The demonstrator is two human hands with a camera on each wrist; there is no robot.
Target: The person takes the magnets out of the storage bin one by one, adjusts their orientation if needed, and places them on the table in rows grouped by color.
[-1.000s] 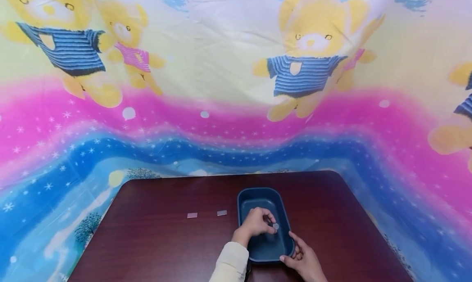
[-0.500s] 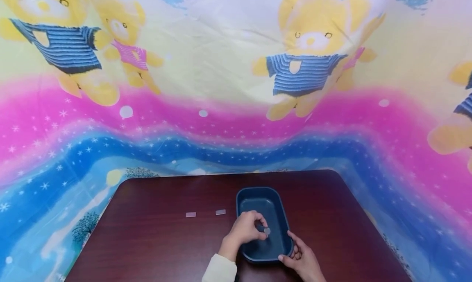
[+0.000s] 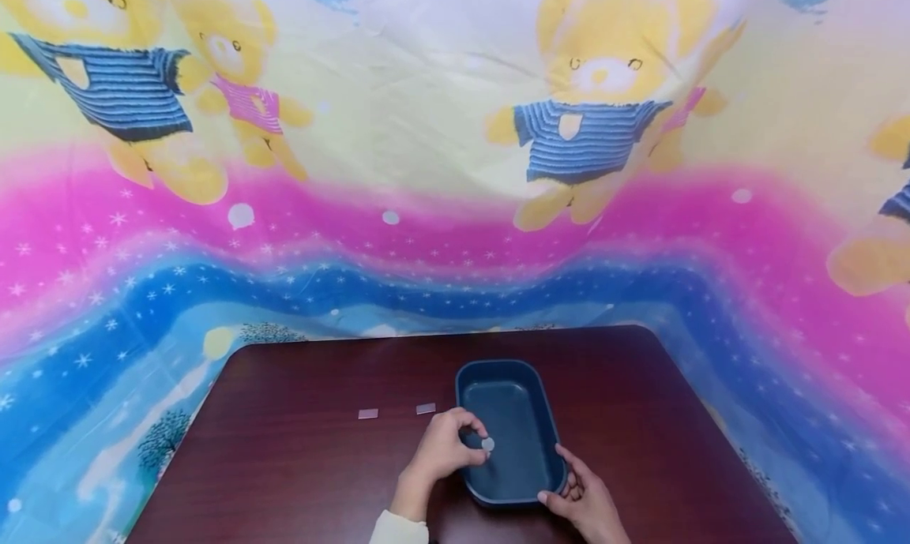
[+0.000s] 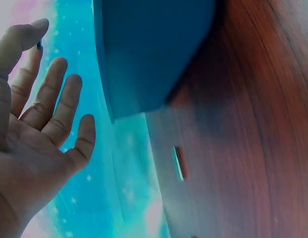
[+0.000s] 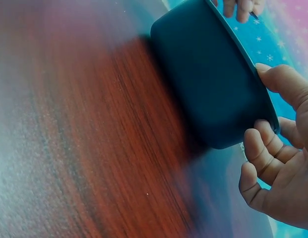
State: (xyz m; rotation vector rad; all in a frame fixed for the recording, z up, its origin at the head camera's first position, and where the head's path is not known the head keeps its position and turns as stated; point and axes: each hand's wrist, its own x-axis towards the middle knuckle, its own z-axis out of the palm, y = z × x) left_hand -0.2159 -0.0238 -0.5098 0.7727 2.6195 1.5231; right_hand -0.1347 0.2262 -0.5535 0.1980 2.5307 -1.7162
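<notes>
My left hand (image 3: 441,449) pinches a small, round, pale grey disc (image 3: 487,444) between thumb and index finger, above the left rim of a dark blue rectangular tray (image 3: 508,473). In the left wrist view only a dark sliver of the disc (image 4: 39,45) shows, and the other fingers are spread. My right hand (image 3: 586,497) grips the tray at its near right corner. The right wrist view shows that thumb on the rim and fingertips against the outer wall of the tray (image 5: 203,79). No item shows on the tray's floor.
Two small, flat, pale rectangular pieces lie on the dark reddish-brown table (image 3: 298,465) left of the tray: a nearer-left one (image 3: 368,414) and one close to the tray (image 3: 426,408). A cloth printed with bears (image 3: 426,133) hangs behind and around the table.
My left hand has moved left with the disc, from over the tray's middle to its left rim. My right hand and the tray have stayed in place.
</notes>
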